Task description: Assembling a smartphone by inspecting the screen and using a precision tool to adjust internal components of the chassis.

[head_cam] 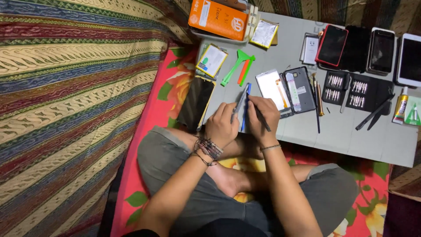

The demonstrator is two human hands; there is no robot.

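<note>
At the centre of the frame, a thin grey phone part (pixel 240 104) stands on edge at the near rim of the grey board (pixel 372 140), pinched in the left hand (pixel 220 127). The right hand (pixel 262 117) grips a dark slim tool (pixel 263 120) against it. Just right lies an opened phone (pixel 286 91); green and orange pry tools (pixel 238 67) lie above.

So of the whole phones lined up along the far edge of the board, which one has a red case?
The leftmost phone, face up with a dark screen and a red rim. The phone to its right has a pale silver frame, and the device at the frame's edge is white.
</note>
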